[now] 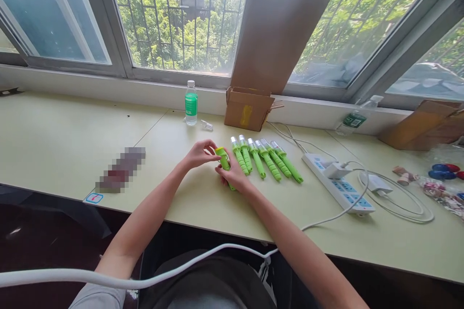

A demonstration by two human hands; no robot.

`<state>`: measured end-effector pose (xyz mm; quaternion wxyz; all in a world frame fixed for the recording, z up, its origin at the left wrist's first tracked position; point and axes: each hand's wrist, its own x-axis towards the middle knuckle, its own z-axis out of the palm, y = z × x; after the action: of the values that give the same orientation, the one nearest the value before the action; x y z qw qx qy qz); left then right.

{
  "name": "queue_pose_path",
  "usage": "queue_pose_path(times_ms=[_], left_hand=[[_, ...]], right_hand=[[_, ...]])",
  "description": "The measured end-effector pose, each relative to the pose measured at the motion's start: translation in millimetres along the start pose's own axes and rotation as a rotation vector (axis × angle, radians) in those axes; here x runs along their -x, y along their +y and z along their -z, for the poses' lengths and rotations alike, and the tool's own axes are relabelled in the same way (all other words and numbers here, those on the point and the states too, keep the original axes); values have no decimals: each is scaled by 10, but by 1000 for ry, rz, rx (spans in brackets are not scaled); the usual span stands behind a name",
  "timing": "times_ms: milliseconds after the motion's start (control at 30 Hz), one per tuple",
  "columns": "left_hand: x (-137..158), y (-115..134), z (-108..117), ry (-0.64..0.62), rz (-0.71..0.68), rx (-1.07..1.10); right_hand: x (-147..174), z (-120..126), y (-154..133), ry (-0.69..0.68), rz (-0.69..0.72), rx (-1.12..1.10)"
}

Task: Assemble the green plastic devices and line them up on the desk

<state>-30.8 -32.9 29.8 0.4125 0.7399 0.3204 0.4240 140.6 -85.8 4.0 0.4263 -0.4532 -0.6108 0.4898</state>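
Both my hands are together above the table, on one green plastic tube (224, 160) with a yellow rim at its upper end. My right hand (235, 174) wraps round the tube's body and hides much of it. At the yellow end, the fingertips of my left hand (197, 153) pinch the rim; their exact contact is partly hidden. Just right of my hands, several similar green tubes (257, 160) with ribbed or smooth bodies and clear tops lie side by side in a slanting row.
A water bottle (191, 104), a small clear piece (206, 125) and a cardboard box (248, 108) stand behind. To the right are a power strip (339, 186), looping cables and bagged coloured balls (444, 171). A white cable (174, 275) crosses before my body.
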Motion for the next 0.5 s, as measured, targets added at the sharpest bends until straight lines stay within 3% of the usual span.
queue_pose_path(times_ms=[133,333,500], left_hand=[[-6,-11,-12,10,23,-2],[2,5,-27,-35,57,22],[0,-10,-57,13,52,14]], right_hand=[[7,-2,8,47,35,54],[36,40,-73,2,22,-31],[54,66,-116,-12,-4,-55]])
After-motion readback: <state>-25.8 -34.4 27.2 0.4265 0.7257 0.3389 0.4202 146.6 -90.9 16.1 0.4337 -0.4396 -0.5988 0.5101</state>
